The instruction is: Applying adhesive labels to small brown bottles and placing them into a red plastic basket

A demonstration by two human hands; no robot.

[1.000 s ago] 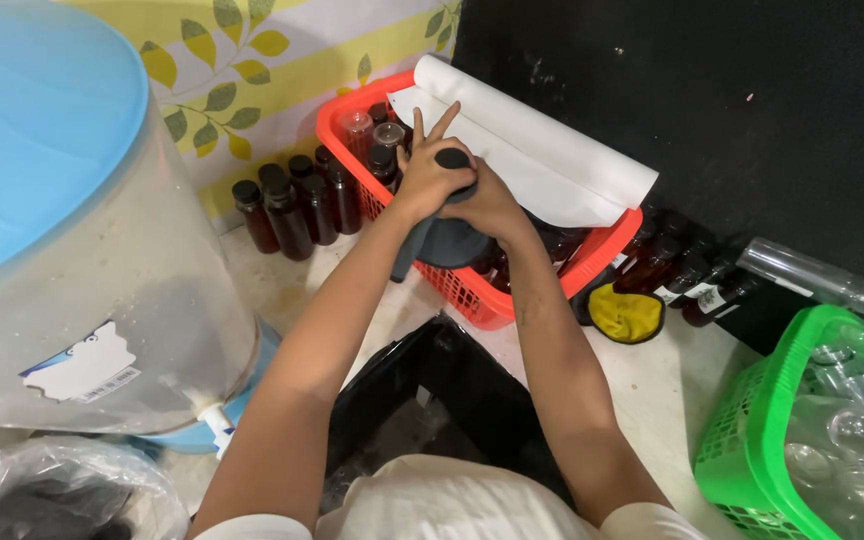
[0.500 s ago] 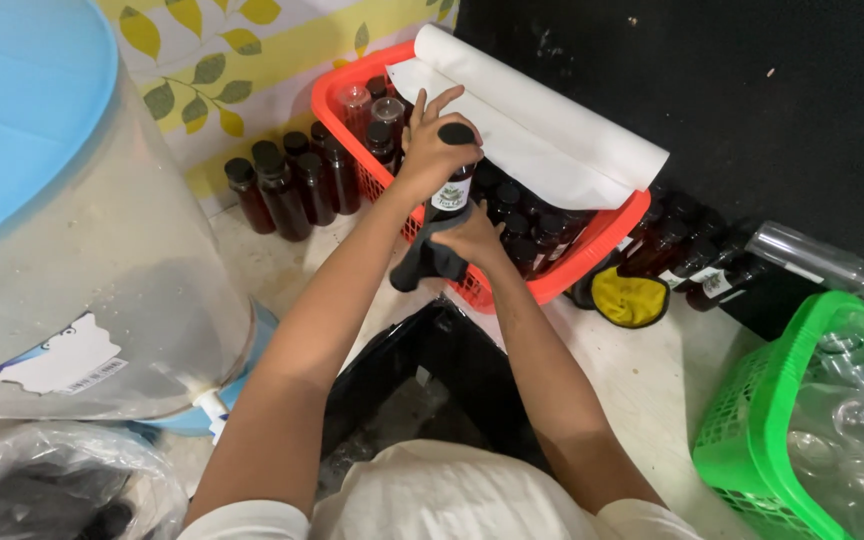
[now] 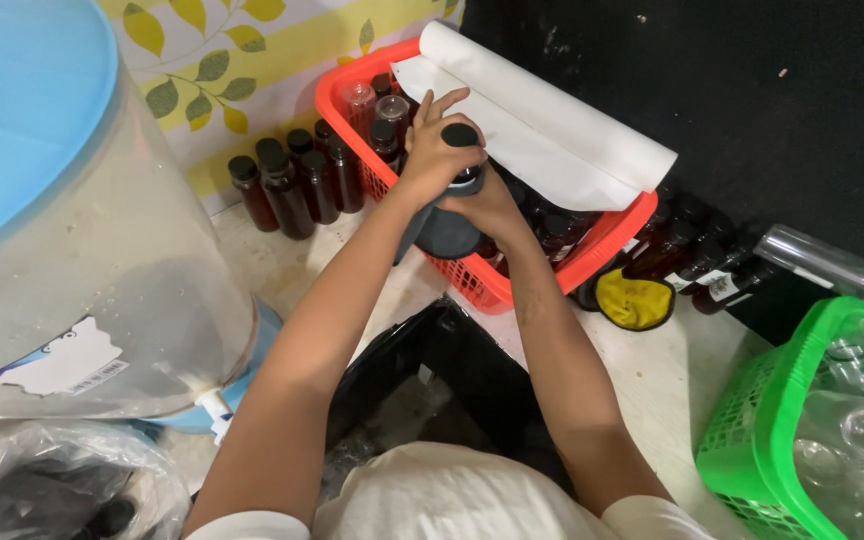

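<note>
A pale, scuffed floor (image 3: 672, 375) is seen from above, bounded at the back by a wall panel with yellow bands and green leaves (image 3: 242, 60) and, to the right, a black wall (image 3: 752, 90). One dark bottle with a black cap (image 3: 460, 180) is held over the near edge of one red basket (image 3: 482, 285); the left hand (image 3: 432, 155) is closed over the cap, its fingers (image 3: 442, 105) partly splayed above it, and the right hand (image 3: 487, 205) is wrapped around the body of the bottle from below. One roll of white paper (image 3: 552, 130) is laid across the red basket, in which further dark bottles are packed, too crowded to be counted. About six brown bottles (image 3: 292, 185) are stood in a cluster on the floor just left of the basket, and several more lie near its right end. One large clear water dispenser with a blue lid (image 3: 62, 230) is placed at the left, one green basket of clear bottles (image 3: 752, 440) at the right, one black bin (image 3: 452, 385) between the arms, and one yellow cloth (image 3: 637, 300) near the red basket.
</note>
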